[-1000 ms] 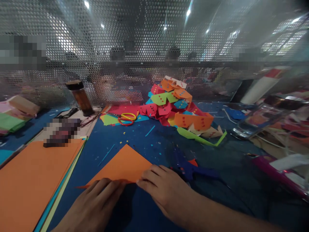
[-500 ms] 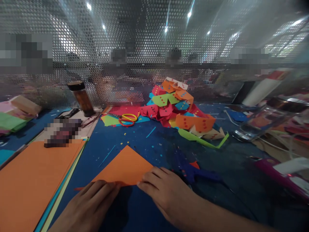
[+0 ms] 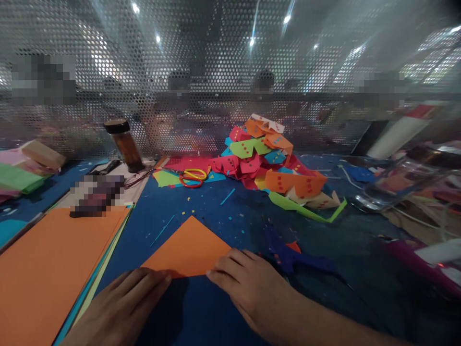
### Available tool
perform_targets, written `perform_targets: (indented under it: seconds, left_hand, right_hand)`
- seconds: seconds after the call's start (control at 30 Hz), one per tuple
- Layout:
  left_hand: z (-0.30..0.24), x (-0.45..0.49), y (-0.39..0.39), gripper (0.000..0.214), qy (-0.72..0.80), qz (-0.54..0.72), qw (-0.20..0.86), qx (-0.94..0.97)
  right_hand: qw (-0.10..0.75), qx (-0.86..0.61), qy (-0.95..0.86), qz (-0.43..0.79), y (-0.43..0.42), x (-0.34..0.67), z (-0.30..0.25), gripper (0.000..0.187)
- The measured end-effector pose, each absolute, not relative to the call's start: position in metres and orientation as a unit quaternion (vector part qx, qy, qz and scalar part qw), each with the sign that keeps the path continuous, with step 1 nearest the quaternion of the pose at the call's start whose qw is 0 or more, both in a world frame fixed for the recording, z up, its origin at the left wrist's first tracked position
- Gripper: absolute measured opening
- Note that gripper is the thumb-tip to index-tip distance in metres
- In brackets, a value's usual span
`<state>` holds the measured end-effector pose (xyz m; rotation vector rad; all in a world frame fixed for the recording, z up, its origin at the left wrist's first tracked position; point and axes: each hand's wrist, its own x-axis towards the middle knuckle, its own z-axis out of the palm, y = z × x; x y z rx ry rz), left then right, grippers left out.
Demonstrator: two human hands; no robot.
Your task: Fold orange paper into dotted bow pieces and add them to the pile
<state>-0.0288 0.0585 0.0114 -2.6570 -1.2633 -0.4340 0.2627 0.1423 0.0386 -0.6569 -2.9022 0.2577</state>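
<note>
A folded orange paper (image 3: 189, 247) lies on the blue table (image 3: 201, 312) in front of me, shaped like a triangle with its point away from me. My left hand (image 3: 126, 302) lies flat with its fingertips on the paper's near left edge. My right hand (image 3: 248, 283) presses its fingers on the near right corner. Both hands have fingers stretched out and hold nothing.
A stack of orange and coloured sheets (image 3: 50, 269) lies at the left. Yellow-red scissors (image 3: 192, 177) and a heap of cut coloured paper shapes (image 3: 273, 163) sit farther back, before a perforated metal screen (image 3: 230, 72). A dark jar (image 3: 123, 145) stands back left; clutter fills the right.
My left hand has slid left and back along the paper's near edge. The right hand stays pressed on the near right corner.
</note>
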Motion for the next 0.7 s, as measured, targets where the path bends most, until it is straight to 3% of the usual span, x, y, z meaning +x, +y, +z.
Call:
perform_targets:
  seconds: [0.7]
  left_hand:
    - [-0.013,-0.071,0.034,0.048,-0.522,-0.164,0.065,-0.835]
  right_hand:
    - [0.087,-0.221,-0.967,0.096,0.142,0.264,0.034,0.037]
